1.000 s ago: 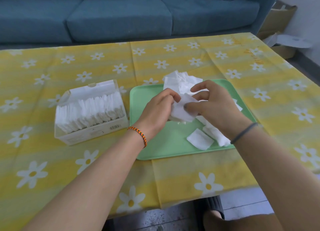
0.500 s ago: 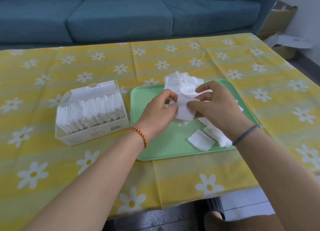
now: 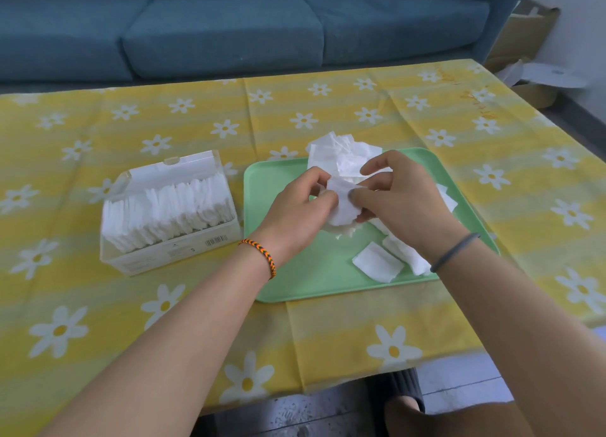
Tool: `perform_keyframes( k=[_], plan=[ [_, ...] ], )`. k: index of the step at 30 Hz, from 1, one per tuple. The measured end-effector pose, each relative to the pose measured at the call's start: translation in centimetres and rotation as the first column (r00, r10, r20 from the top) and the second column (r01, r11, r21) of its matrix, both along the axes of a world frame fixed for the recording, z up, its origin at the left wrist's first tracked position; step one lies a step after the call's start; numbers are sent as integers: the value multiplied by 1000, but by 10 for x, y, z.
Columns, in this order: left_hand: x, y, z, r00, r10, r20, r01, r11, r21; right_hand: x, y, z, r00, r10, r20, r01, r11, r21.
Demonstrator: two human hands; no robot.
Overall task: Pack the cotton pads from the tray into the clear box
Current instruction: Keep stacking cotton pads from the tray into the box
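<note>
Cotton pads (image 3: pixel 341 204): packing well advanced, clear box (image 3: pixel 170 207) at 9 o'clock nearly full
Left hand (image 3: pixel 295 213) and right hand (image 3: pixel 403 200) pinch a small stack; loose pads remain on the tray (image 3: pixel 295 282)

Left hand (image 3: pixel 303 207) and right hand (image 3: pixel 398 197) pinching cotton pads (image 3: pixel 342 204) above green tray (image 3: pixel 314 279), clear box (image 3: pixel 170 220) alongside

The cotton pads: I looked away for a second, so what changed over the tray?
Little changed. Both hands, left and right, keep gripping the same small stack of pads above the green tray, shifting slightly. The loose pad, the pile and the clear box stayed put.
</note>
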State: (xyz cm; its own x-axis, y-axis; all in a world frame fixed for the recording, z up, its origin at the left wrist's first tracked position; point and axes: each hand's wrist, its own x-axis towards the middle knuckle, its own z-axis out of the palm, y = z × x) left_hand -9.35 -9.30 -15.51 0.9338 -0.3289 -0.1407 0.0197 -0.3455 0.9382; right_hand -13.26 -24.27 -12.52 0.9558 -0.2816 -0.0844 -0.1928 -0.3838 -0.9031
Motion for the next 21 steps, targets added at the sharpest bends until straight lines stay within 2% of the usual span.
perform_keyframes(
  k=[4,7,8,10,12,13,17,21],
  plan=[
    [3,0,-6,999,13,47,-15,999,44,1,-3,-6,1000,5,9,-4,994,-106],
    [5,3,-8,998,35,59,-40,996,77,-1,-14,-12,1000,8,24,1,936,-353],
    [6,4,-8,997,42,67,-48,995,92,-3,-18,-15,999,30,-21,-37,888,-459],
    [6,7,-9,994,35,100,-47,992,120,-10,-21,-20,964,112,-243,-238,775,-586],
    [5,9,-9,992,11,126,-27,991,133,-17,-16,-26,869,177,-462,-449,674,-587],
    [5,8,-9,992,-1,128,-16,991,136,-20,-12,-28,840,189,-508,-498,638,-587],
    [3,7,-11,993,0,116,-16,990,137,-20,-2,-28,847,178,-501,-509,542,-669],
    [2,8,-8,998,4,60,-14,989,150,-17,-3,-30,833,141,-535,-509,572,-643]
  ],
)
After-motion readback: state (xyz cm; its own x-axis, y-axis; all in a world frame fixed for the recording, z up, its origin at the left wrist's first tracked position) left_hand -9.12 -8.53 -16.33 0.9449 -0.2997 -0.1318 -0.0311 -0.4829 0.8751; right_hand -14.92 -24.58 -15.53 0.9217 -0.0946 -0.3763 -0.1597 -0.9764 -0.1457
